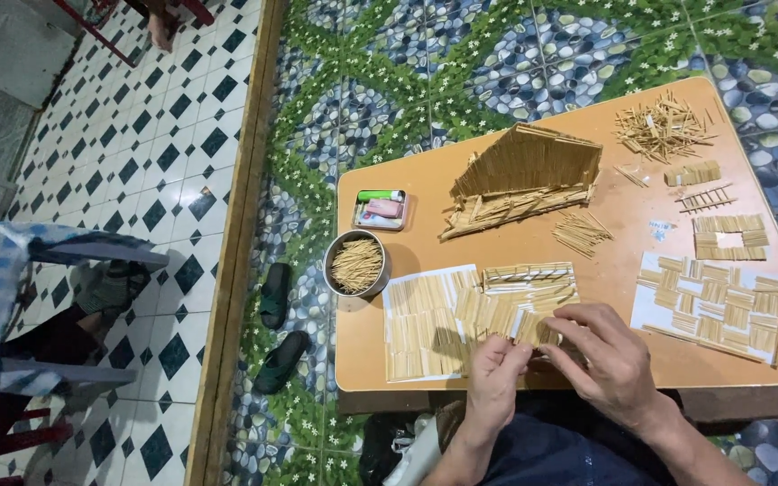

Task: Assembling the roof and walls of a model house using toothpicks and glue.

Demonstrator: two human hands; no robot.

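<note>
My left hand pinches the near edge of a small panel of glued toothpicks at the table's front edge. My right hand rests curled over the same panel's right end, fingers pressing on it. The panel overlaps a white sheet covered with rows of toothpicks. A toothpick house roof model stands further back at the centre of the tan table.
A round metal tin of toothpicks and a small tray with a green lighter sit at left. A woven toothpick panel on white paper, smaller pieces and a loose pile lie at right. Dark sandals rest on the floor.
</note>
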